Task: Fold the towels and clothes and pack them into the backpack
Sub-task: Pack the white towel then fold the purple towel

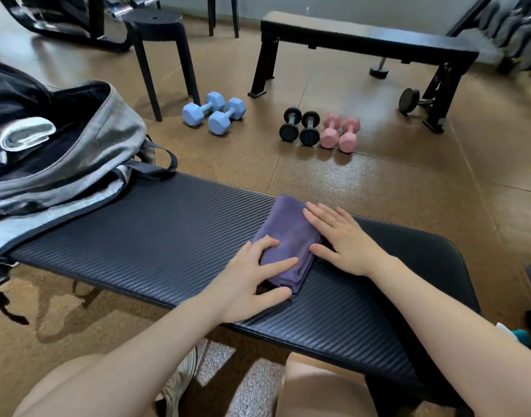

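I see left hand (252,275) fingers spread flat on the folded purple towel (288,239); right hand (342,236) flat, fingers together, pressing its right edge; towel lies on the black bench (156,230); open grey backpack (86,152) at the bench's left end.

Single head cam, wide-angle, looking forward and down from above the knees. Close on the tabletop (168,236); gym floor (378,176) behind. No second view.

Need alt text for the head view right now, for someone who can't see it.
Both hands, left hand and right hand, press flat on a folded purple towel lying on a black padded bench. An open grey backpack holding a rolled white towel sits at the bench's left end.
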The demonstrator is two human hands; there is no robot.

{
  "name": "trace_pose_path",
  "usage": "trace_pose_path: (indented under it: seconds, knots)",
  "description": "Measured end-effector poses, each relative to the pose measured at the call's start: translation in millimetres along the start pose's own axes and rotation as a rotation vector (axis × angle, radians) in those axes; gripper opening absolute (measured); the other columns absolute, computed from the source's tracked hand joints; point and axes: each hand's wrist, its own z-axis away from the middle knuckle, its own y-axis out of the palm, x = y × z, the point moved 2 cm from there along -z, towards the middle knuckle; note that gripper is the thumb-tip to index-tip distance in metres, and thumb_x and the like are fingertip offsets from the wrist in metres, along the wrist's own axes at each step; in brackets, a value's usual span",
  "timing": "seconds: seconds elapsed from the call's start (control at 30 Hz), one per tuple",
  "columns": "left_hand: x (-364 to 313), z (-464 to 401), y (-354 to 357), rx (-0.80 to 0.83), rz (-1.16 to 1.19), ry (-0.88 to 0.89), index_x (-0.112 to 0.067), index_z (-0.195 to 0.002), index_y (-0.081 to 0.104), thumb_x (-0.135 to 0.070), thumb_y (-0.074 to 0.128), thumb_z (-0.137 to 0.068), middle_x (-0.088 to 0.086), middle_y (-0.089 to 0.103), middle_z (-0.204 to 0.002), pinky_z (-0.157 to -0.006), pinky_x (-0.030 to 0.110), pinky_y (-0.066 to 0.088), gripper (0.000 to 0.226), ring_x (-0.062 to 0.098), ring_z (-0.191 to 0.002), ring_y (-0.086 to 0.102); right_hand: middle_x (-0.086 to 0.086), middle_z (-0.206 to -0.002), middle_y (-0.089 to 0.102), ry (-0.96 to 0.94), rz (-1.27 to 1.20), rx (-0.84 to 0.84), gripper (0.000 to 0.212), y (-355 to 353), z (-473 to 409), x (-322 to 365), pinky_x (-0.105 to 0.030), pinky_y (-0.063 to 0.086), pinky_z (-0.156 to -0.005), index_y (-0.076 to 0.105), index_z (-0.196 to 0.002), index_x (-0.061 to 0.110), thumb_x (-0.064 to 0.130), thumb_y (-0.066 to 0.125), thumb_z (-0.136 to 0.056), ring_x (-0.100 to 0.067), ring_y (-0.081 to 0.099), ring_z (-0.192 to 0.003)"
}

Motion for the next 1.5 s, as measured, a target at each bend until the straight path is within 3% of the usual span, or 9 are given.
trace_pose_path:
  seconds: [0.17,0.27,0.43,0.63,0.77,0.9,1.1,1.27,1.5]
  knots:
    - [14.9,3.5,-3.6,0.111,-0.052,0.111,-0.043,-0.137,0.031,-0.057,0.025,-0.093,-0.001,0.004,-0.154,-0.111,0.018,-0.010,0.047,0.003,-0.141,-0.006,0.006,-0.157,0.004,0.079,0.044,0.039,0.085,-0.2,-4.6,0.4,-0.032,-0.003,-0.115,0.010,-0.149,0.023,0.071,0.003,-0.079,-0.015,0.002,-0.146]
    - [14.5,-1.4,-8.8,0.050,0.150,0.064,-0.025,-0.128,0.055,-0.023,0.039,-0.094,0.001,0.019,-0.151,-0.109,0.008,0.004,0.038,0.005,-0.139,0.014,-0.002,-0.157,0.015,0.028,0.058,-0.092,0.070,-7.0,0.2,14.2,-0.040,0.008,-0.117,0.024,-0.148,0.020,0.055,0.017,-0.088,-0.022,0.014,-0.145]
    - [16.8,-12.2,-20.5,-0.116,0.314,-0.031,-0.010,-0.122,0.050,-0.024,0.041,-0.090,-0.001,0.043,-0.137,-0.106,0.016,0.031,0.036,-0.001,-0.123,0.040,-0.006,-0.143,0.045,-0.305,0.052,-0.169,0.047,-5.6,27.7,50.1,-0.043,0.020,-0.113,0.050,-0.133,0.017,0.034,0.037,-0.091,-0.025,0.035,-0.135]
    - [16.8,-12.1,-23.4,-0.116,0.297,-0.044,-0.009,-0.129,0.046,-0.035,0.043,-0.090,-0.002,0.049,-0.129,-0.099,0.005,0.029,0.048,-0.001,-0.118,0.044,-0.005,-0.147,0.041,-0.269,0.070,-0.024,0.062,4.4,24.9,41.0,-0.037,0.026,-0.113,0.039,-0.140,0.020,0.041,0.050,-0.083,-0.024,0.036,-0.136]
    - [15.8,-6.5,-22.5,-0.097,0.285,-0.060,-0.012,-0.135,0.040,-0.046,0.038,-0.087,-0.005,0.045,-0.132,-0.099,0.002,0.025,0.060,-0.004,-0.119,0.039,-0.007,-0.126,0.059,-0.319,0.164,-0.134,0.050,1.4,7.6,45.1,-0.037,0.043,-0.097,0.049,-0.128,0.018,0.044,0.050,-0.085,-0.027,0.057,-0.114]
    - [10.1,5.2,-30.9,-0.087,0.348,-0.053,-0.024,-0.138,0.031,-0.046,0.042,-0.087,-0.007,0.042,-0.138,-0.103,0.009,0.026,0.057,-0.003,-0.125,0.038,-0.008,-0.099,0.067,-0.322,0.013,-0.328,0.031,-14.5,-6.5,67.4,-0.029,0.037,-0.086,0.052,-0.109,0.014,0.035,0.048,-0.086,-0.026,0.062,-0.092]
    - [7.9,39.0,-70.8,-0.352,0.204,-0.074,-0.027,-0.140,0.025,-0.036,0.065,-0.082,-0.015,0.039,-0.138,-0.101,0.008,0.029,0.070,-0.004,-0.125,0.039,-0.015,-0.094,0.068,-0.350,-0.239,-0.346,0.052,-44.1,-49.8,124.0,-0.033,0.038,-0.077,0.057,-0.113,0.003,0.047,0.038,-0.093,-0.033,0.064,-0.083]
    - [25.1,62.9,-128.8,-0.557,0.117,-0.204,-0.035,-0.126,0.039,-0.033,0.057,-0.086,-0.023,0.050,-0.116,-0.086,0.009,0.038,0.044,-0.005,-0.104,0.049,0.009,-0.112,0.061,-0.350,-0.639,-0.285,0.050,-62.9,-91.6,174.5,-0.021,0.043,-0.086,0.050,-0.125,0.017,0.048,0.043,-0.087,-0.007,0.057,-0.101]
    - [63.1,96.3,-218.6,-0.762,0.056,-0.287,-0.038,-0.112,0.052,-0.048,0.053,-0.077,-0.023,0.062,-0.098,-0.079,0.017,0.044,0.037,-0.003,-0.091,0.058,0.032,-0.107,0.055,-0.460,-0.764,-0.227,0.035,-97.1,-166.1,247.9,-0.005,0.038,-0.083,0.043,-0.112,0.045,0.041,0.059,-0.081,0.013,0.053,-0.101]
